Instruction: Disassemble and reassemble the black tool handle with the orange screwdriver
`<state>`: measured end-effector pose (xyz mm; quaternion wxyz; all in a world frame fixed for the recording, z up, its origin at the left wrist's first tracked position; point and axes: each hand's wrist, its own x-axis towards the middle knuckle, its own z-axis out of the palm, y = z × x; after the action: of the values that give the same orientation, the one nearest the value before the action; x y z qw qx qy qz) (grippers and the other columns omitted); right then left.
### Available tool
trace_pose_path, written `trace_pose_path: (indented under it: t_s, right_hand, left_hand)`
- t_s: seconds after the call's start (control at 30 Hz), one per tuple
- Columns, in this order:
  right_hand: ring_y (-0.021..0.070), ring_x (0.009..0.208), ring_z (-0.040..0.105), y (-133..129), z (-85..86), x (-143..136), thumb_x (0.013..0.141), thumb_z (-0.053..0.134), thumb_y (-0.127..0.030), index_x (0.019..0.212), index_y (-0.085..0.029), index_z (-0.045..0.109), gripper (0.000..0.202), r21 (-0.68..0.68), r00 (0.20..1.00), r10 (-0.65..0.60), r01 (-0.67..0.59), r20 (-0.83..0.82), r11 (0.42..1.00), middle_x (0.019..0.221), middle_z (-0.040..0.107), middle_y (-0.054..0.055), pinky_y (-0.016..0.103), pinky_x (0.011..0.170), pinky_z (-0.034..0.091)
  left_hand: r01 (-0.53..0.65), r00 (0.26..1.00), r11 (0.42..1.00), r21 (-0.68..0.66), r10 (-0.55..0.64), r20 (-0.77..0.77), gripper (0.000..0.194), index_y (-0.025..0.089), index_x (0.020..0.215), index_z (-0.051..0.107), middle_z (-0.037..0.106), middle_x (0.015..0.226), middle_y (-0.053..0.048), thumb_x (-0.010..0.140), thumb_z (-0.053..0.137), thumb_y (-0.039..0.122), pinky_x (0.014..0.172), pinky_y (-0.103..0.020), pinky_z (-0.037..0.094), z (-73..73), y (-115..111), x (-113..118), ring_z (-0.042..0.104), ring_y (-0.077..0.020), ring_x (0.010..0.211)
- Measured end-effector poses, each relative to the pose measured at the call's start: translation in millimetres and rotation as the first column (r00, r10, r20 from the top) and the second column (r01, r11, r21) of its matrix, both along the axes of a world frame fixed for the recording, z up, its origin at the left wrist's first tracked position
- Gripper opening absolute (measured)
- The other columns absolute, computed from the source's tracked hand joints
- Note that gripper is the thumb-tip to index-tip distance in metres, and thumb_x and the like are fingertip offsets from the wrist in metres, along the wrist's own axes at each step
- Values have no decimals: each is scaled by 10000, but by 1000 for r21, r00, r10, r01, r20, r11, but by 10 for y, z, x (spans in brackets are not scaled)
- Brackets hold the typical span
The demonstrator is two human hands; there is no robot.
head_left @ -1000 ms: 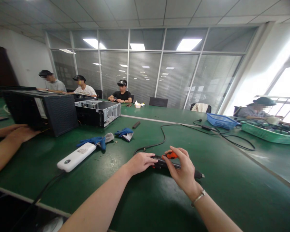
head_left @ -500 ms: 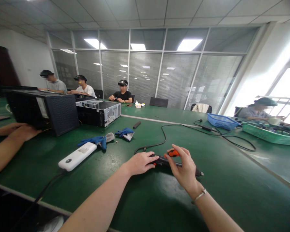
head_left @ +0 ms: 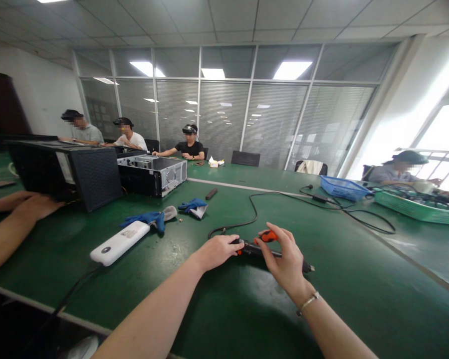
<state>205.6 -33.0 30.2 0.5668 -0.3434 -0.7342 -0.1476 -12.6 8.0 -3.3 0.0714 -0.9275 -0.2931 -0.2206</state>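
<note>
My left hand (head_left: 217, 252) is closed over the left end of a long black tool (head_left: 253, 249) with orange parts, which lies on the green table. Between the thumb and fingers of my right hand (head_left: 287, 259) is a screwdriver (head_left: 268, 236) with an orange and black handle, held just above the tool. The screwdriver's tip cannot be made out. Past my right wrist, the tool's far end shows a small metal tip. A black cable (head_left: 255, 209) runs away from near my left hand.
To the left lie a white power bank-like device (head_left: 120, 243) and blue-grey gloves (head_left: 149, 218). Behind them stand computer cases (head_left: 97, 172), with another person's hands (head_left: 33, 205) at one. A blue basket (head_left: 342, 189) and a green basket (head_left: 419, 212) are at the right. Several people sit around.
My hands stay nearly still; the fingers of my left hand have shifted slightly on the tool. Across the table, a person in black has stretched an arm out to the side.
</note>
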Motion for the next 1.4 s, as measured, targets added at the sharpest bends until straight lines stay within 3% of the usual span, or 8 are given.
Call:
trace_pose_path:
  t_s: [0.5, 1.0, 1.4]
  right_hand:
    - [216, 851, 623, 1, -17, 15, 846, 620, -231, 1285, -236, 461, 467, -23, 1000, 15, -15, -1, 1000, 916, 690, 40, 440, 818, 508]
    - [225, 871, 620, -31, 6, -19, 840, 626, -215, 1276, -245, 468, 464, 4, 1000, 22, -22, 16, 1000, 909, 688, 40, 434, 808, 514]
    - [218, 888, 633, -8, 24, -6, 887, 546, -228, 1372, -246, 379, 514, -131, 998, 46, -41, 34, 991, 957, 682, 47, 432, 852, 503]
  left_hand:
    - [-10, 999, 995, -101, 14, 42, 377, 192, 1258, 579, 554, 1319, -139, 882, 599, 197, 990, -347, 463, 60, -30, 10, 601, -242, 1132]
    - [11, 991, 985, -173, 12, 131, 333, 191, 1193, 617, 576, 1305, -102, 860, 628, 199, 1026, -357, 428, 2, 3, -12, 591, -215, 1148]
    - [1, 993, 987, -163, 19, 119, 326, 186, 1162, 638, 588, 1289, -105, 837, 653, 188, 1022, -348, 427, 2, -11, 2, 599, -219, 1132]
